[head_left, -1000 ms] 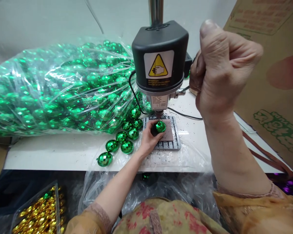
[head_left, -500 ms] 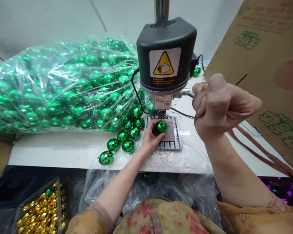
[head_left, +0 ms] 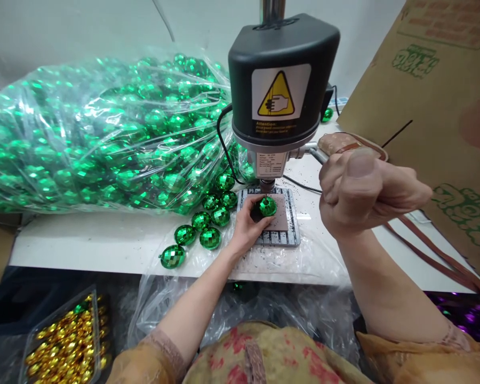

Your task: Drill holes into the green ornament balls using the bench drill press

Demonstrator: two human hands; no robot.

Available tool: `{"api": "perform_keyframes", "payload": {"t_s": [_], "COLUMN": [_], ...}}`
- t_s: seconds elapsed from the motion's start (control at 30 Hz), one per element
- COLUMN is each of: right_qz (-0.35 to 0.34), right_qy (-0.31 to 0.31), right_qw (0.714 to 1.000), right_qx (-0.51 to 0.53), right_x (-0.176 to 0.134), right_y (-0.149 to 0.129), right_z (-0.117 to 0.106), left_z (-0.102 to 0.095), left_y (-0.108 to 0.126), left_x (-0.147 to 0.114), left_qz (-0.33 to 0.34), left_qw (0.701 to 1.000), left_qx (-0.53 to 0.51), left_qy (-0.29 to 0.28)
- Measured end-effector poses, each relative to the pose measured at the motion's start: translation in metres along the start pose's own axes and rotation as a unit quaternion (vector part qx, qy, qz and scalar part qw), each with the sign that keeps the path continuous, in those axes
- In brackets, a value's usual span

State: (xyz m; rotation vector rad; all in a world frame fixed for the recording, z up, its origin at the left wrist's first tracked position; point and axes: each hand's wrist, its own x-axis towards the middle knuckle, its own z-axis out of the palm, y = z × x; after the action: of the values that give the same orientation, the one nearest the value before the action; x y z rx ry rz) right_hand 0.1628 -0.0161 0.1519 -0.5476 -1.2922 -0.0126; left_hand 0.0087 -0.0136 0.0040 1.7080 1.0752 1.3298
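L hand (head_left: 246,226) pinches green bauble (head_left: 267,206) under drill press (head_left: 282,90); R hand (head_left: 360,192) fisted, prob. round lever (head_left: 316,154).

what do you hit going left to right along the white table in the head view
big clear bag of green baubles → loose green baubles → left hand holding a green bauble under the drill press → right hand gripping the press lever → cardboard box

clear bag of green baubles (head_left: 96,138), tray of gold baubles (head_left: 64,346), printed cardboard box (head_left: 436,101), white wall (head_left: 84,32)
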Motion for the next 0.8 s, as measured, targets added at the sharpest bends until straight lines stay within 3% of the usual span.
{"api": "perform_keyframes", "payload": {"t_s": [0.13,0.6,0.7,0.8], "right_qz": [-0.1,-0.193,-0.174,-0.059], "right_qy": [0.071,0.003,0.006,0.043], "right_qw": [0.99,0.976,0.979,0.995], "right_qx": [0.068,0.105,0.104,0.066], "right_x": [-0.004,-0.018,-0.016,0.002], "right_y": [0.011,0.029,0.023,0.007], "right_z": [0.007,-0.001,-0.001,0.006], "left_z": [0.001,0.001,0.001,0.002], "left_y": [0.001,0.0,0.002,0.003], "left_x": [0.0,0.0,0.0,0.0], "left_qz": [0.003,0.0,-0.001,-0.003], "left_qw": [1.0,1.0,1.0,1.0], "left_qx": [-0.001,-0.003,0.001,0.001], "left_qy": [0.0,0.007,0.006,0.01]}}
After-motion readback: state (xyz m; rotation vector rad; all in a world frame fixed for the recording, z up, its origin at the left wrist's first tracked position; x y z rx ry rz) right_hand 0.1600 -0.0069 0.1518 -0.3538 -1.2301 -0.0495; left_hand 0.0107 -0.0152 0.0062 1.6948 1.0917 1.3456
